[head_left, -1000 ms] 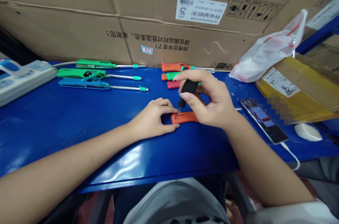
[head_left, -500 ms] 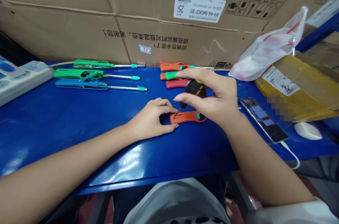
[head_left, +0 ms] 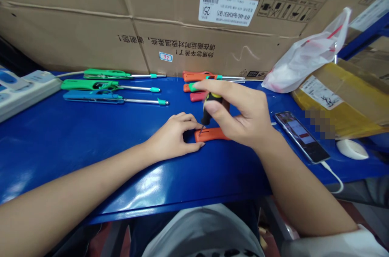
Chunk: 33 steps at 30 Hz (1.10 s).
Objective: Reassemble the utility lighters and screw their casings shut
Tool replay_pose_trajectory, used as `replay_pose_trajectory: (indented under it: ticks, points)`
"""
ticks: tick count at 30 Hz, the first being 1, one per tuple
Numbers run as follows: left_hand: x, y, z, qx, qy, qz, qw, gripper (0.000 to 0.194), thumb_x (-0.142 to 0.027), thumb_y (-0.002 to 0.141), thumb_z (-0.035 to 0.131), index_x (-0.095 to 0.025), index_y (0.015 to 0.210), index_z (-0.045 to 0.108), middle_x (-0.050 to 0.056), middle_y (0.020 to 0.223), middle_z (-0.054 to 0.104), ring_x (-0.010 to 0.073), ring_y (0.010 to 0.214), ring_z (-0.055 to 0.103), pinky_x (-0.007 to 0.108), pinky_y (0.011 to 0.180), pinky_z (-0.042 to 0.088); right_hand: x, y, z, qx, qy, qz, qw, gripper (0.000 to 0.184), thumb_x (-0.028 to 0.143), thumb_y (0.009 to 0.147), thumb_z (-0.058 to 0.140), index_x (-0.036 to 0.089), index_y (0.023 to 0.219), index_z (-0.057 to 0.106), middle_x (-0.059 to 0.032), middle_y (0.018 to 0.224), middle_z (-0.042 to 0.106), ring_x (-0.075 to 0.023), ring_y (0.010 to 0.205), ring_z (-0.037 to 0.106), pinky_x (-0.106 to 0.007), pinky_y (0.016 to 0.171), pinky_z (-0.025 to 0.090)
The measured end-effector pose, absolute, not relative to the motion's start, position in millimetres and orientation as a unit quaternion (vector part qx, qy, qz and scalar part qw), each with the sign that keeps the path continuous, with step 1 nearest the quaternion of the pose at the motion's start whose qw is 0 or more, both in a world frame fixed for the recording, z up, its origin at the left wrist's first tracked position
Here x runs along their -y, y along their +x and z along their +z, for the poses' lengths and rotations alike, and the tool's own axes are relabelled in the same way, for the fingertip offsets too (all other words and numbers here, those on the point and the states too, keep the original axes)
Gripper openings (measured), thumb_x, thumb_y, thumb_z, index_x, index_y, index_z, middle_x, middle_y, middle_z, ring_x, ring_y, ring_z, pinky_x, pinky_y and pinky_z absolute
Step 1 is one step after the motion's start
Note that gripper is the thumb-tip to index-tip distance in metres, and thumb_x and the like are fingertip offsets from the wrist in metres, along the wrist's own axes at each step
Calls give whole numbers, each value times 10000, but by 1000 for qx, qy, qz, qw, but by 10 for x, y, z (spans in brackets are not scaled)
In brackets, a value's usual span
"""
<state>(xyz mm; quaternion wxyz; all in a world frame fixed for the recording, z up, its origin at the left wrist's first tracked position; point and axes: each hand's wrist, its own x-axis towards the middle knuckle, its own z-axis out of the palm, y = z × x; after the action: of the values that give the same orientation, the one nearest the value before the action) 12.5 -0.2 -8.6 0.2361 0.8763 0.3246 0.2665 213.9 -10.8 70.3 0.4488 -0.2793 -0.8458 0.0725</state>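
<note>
An orange long-necked lighter (head_left: 212,133) lies on the blue table, its front part hidden behind my right hand. My left hand (head_left: 174,137) pinches the lighter's left end between thumb and fingers. In my right hand (head_left: 243,113) is a short black-and-yellow screwdriver (head_left: 207,113), held by the handle and tilted. Its thin tip meets the top face of the lighter close to the left end. Behind the right hand lie more lighters: an orange one (head_left: 197,76), an orange-and-green one (head_left: 187,87) and a red one (head_left: 197,97), partly covered.
Two green lighters (head_left: 88,84) and a blue lighter (head_left: 91,96) lie at the back left beside a white power strip (head_left: 30,89). A large cardboard box (head_left: 91,26) stands behind. On the right are a phone (head_left: 299,135), a white mouse (head_left: 352,149), a yellow-taped parcel (head_left: 355,95) and a plastic bag (head_left: 304,58).
My right hand has turned about the screwdriver handle and shifted slightly left, its thumb now across the handle. My left hand and the lighter have stayed in place.
</note>
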Motion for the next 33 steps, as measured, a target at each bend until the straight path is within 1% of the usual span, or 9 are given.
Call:
replay_pose_trajectory:
  ticks: [4, 8, 11, 16, 18, 23, 25, 29, 33]
  points:
    - [4, 126, -79, -310, 882, 270, 230, 279, -326, 844, 744, -202, 1094, 748, 77, 1105, 715, 273, 1041, 657, 452, 978, 509, 153, 2181, 717, 862, -249, 163, 409, 424, 327, 1047, 466, 275, 1460, 545, -54, 1323, 705, -215, 1086, 724, -373, 912, 617]
    - [29, 137, -59, -328, 879, 257, 233, 255, -275, 826, 748, -198, 1069, 746, 68, 1047, 707, 270, 1000, 653, 435, 917, 531, 139, 2120, 666, 854, -261, 85, 443, 329, 429, 944, 680, 291, 1242, 692, -38, 1141, 760, -212, 914, 723, -377, 827, 623]
    - [33, 140, -51, -331, 875, 257, 243, 260, -258, 814, 746, -205, 1068, 745, 67, 1068, 709, 275, 1021, 652, 436, 918, 537, 147, 2079, 651, 847, -279, 40, 451, 279, 465, 963, 642, 284, 1163, 713, -45, 1071, 764, -228, 948, 714, -399, 867, 613]
    - [7, 129, -69, -303, 883, 267, 239, 279, -318, 857, 731, -225, 1119, 754, 71, 1127, 712, 269, 1068, 650, 455, 1014, 498, 192, 2115, 667, 857, -269, 128, 421, 419, 335, 1069, 380, 286, 1461, 521, -66, 1345, 672, -230, 1176, 673, -419, 973, 602]
    - [6, 127, -73, -308, 883, 264, 237, 275, -336, 874, 719, -226, 1122, 758, 75, 1117, 716, 272, 1067, 651, 458, 999, 503, 180, 2117, 658, 854, -275, 131, 421, 398, 322, 1055, 442, 292, 1439, 540, -61, 1286, 704, -230, 1124, 695, -419, 955, 611]
    - [25, 129, -62, -325, 877, 244, 258, 246, -300, 868, 713, -217, 1093, 766, 78, 1121, 727, 292, 1094, 652, 459, 964, 523, 113, 2081, 614, 838, -274, 32, 471, 233, 421, 938, 691, 269, 1114, 712, -44, 1055, 777, -246, 980, 728, -415, 930, 609]
    - [23, 127, -63, -321, 878, 251, 253, 274, -310, 870, 717, -216, 1123, 765, 84, 1117, 722, 293, 1083, 655, 473, 974, 517, 115, 2085, 617, 840, -279, 50, 463, 248, 416, 984, 621, 268, 1170, 692, -47, 1105, 769, -237, 1029, 726, -395, 944, 602]
    - [5, 126, -73, -306, 880, 266, 246, 288, -336, 889, 709, -215, 1145, 762, 90, 1115, 710, 279, 1071, 656, 473, 993, 509, 138, 2120, 637, 856, -249, 161, 424, 412, 273, 1056, 427, 260, 1462, 494, -70, 1427, 629, -217, 1237, 652, -383, 1005, 577]
    - [13, 136, -63, -319, 879, 249, 252, 237, -307, 875, 716, -210, 1085, 768, 79, 1109, 723, 283, 1069, 658, 459, 962, 519, 94, 2119, 599, 851, -257, 134, 438, 346, 330, 976, 634, 268, 1317, 621, -56, 1260, 721, -229, 1118, 702, -383, 982, 592]
